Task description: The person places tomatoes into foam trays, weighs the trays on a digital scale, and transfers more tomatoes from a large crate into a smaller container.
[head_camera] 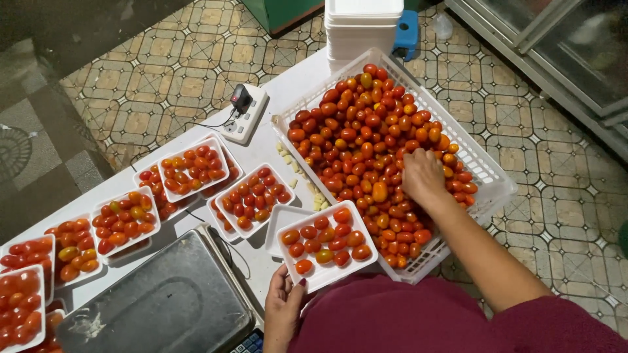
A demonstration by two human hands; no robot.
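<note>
My left hand [282,302] grips the near corner of a white foam tray [324,277] partly filled with red and orange cherry tomatoes [325,240]. This tray rests against the near edge of a large white plastic crate [489,171]. The crate is heaped with cherry tomatoes [366,140]. My right hand [422,176] reaches down into the heap, fingers curled among the fruit; whether it holds any I cannot tell.
Several filled foam trays [193,168] lie in rows to the left on the white table [288,85]. A grey weighing scale [157,302] sits near me. A power strip [244,116] with a plug lies behind, and stacked white boxes [362,26] stand at the far edge.
</note>
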